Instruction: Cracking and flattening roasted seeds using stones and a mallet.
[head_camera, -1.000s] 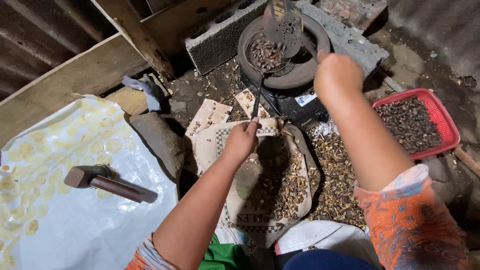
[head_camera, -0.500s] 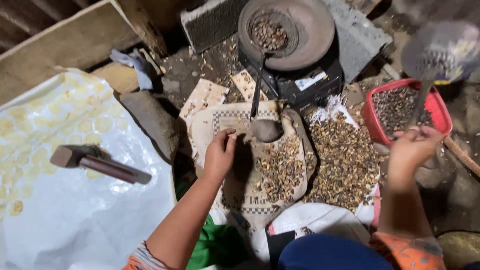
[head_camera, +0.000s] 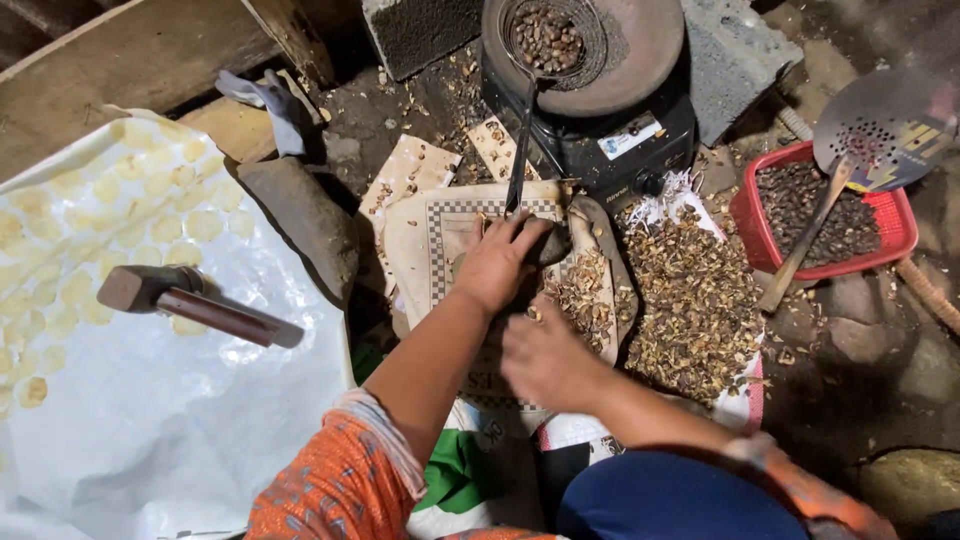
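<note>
My left hand (head_camera: 497, 266) reaches forward over a checked cloth sack (head_camera: 430, 235), its fingers curled over a dark rounded stone (head_camera: 556, 243). My right hand (head_camera: 543, 360) sits just behind it, low over the sack, with the fingers curled inward. Small nut bits (head_camera: 531, 313) lie at its fingertips, and whether it holds one is hidden. A perforated metal skimmer (head_camera: 880, 128) with a wooden handle lies across a red basket (head_camera: 745, 225) of dark nuts at the right, with no hand on it.
A heap of broken shells (head_camera: 690, 300) lies right of the sack. Behind it a black stove (head_camera: 640, 140) carries a pan and a wire sieve of nuts (head_camera: 548, 38). On the left, a hammer (head_camera: 190, 305) rests on white sheeting (head_camera: 150, 430) with pale flattened discs. A long grey stone (head_camera: 300, 220) lies between.
My right hand carried the skimmer from the pan to the red basket, let it go and came down behind the left hand. My left hand shifted right onto the dark stone.
</note>
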